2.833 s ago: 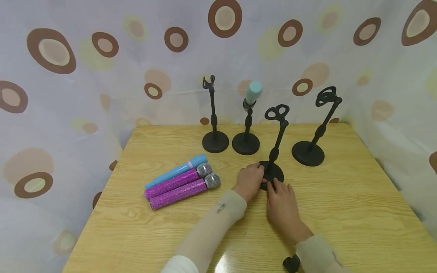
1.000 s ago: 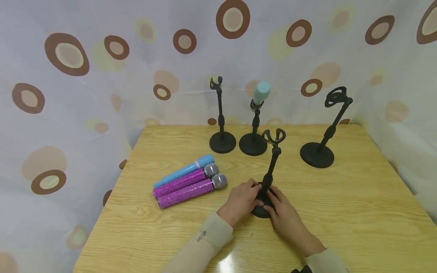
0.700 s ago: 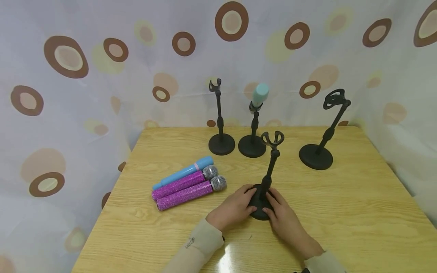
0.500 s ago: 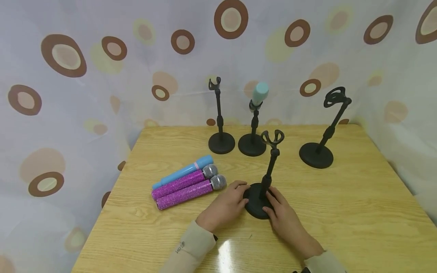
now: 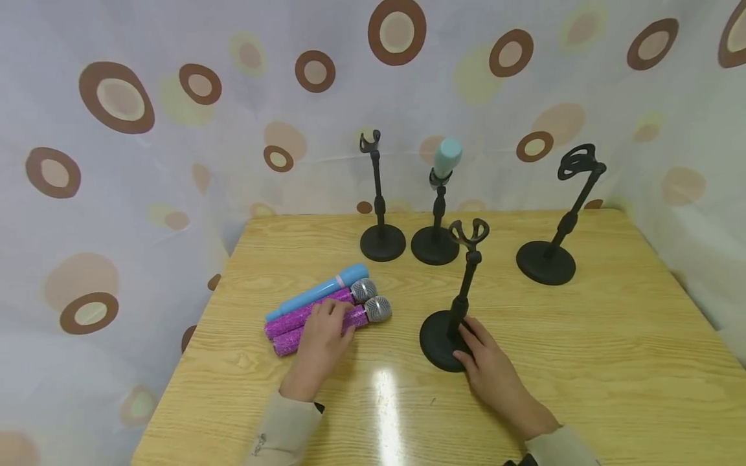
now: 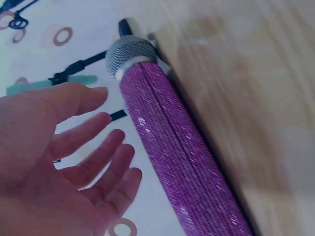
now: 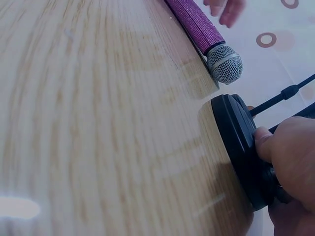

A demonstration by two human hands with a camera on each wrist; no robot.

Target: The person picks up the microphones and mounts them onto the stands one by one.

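My left hand point(image 5: 321, 342) is over the front one of two glittery purple microphones point(image 5: 287, 342), which lie side by side. In the left wrist view the fingers are loosely bent beside the purple handle point(image 6: 172, 147), with a gap between them. My right hand point(image 5: 495, 377) grips the right edge of the round base of a black microphone stand point(image 5: 438, 338). Its thumb point(image 7: 264, 142) lies on top of the base in the right wrist view. The forked clip point(image 5: 468, 234) at the top of this stand holds nothing.
A blue microphone point(image 5: 317, 292) lies behind the purple ones. Farther back stand a black stand point(image 5: 381, 243) with a bare clip, another point(image 5: 434, 246) bearing a pale turquoise microphone point(image 5: 448, 157), and a third point(image 5: 546, 263) at the right. A patterned cloth point(image 5: 233, 129) hangs behind the wooden table point(image 5: 583, 362).
The black stand has come nearer, pulled by both hands. My left hand has since let go of its base and moved left over the purple microphones; the right hand keeps its grip.
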